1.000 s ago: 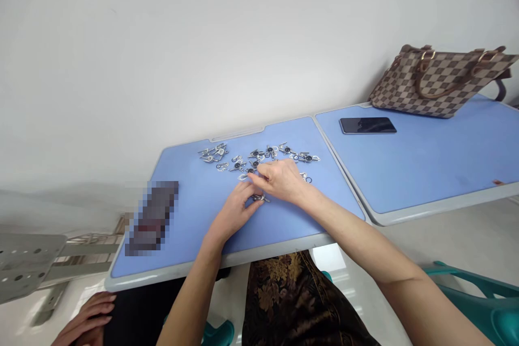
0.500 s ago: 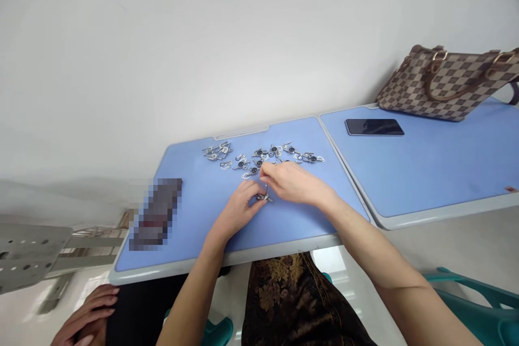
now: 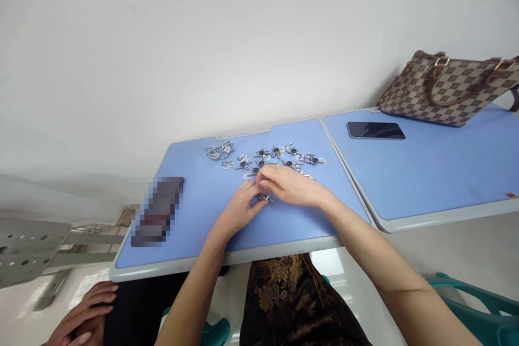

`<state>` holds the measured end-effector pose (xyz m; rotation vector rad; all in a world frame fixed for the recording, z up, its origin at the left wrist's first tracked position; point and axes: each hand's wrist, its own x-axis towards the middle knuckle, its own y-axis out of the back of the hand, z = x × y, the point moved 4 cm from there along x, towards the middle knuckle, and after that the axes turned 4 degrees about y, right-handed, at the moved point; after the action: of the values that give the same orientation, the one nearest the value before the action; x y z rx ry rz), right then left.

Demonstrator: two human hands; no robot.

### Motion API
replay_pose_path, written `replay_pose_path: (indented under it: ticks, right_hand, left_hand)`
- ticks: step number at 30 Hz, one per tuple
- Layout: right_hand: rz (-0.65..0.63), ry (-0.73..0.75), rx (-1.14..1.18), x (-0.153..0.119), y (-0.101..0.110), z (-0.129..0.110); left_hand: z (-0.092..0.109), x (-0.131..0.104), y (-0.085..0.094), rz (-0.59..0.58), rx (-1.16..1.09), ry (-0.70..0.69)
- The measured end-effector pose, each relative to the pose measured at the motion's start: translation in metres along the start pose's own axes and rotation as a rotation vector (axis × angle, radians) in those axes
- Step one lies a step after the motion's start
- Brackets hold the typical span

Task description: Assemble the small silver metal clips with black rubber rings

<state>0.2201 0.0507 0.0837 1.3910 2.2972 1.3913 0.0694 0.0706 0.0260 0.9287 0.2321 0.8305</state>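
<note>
A small silver metal piece [image 3: 265,198] lies on the blue tabletop [image 3: 194,211], held between the thumb and fingers of my left hand [image 3: 239,208]. Just above it, my right hand [image 3: 284,184] is closed, its fingers bent inward against the left fingertips. What the right fingers pinch is hidden behind the hand. Beyond both hands lie several similar metal pieces with round black centres [image 3: 290,164], some with small rings. Farther left is a small heap of silver metal parts [image 3: 219,151] without visible black centres.
A blurred dark object [image 3: 158,211] lies at the table's left side. On the adjoining right table are a phone [image 3: 376,130] and a checkered handbag [image 3: 441,86]. Another person's hand [image 3: 87,313] rests at lower left. A green chair [image 3: 478,308] stands at lower right.
My right hand has shifted slightly left and turned, its fingers now closer to my left fingertips. The left hand keeps its grip. The whole view has tilted a little.
</note>
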Motion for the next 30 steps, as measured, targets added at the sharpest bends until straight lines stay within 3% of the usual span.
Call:
replay_pose_path:
  ticks: [8,22,30]
  right_hand:
    - [0.189,-0.158,-0.113,0.007,-0.012,0.009]
    - [0.169,-0.409,-0.322,0.009,-0.019,0.008]
    - [0.151,-0.317,0.081,-0.001,-0.005,0.013]
  left_hand:
    - [-0.007,-0.005,-0.005,0.009,-0.019,-0.006]
    - [0.000,-0.001,-0.002,0.017,-0.031,-0.037]
    - [-0.002,-0.002,-0.001,-0.017,-0.071,0.045]
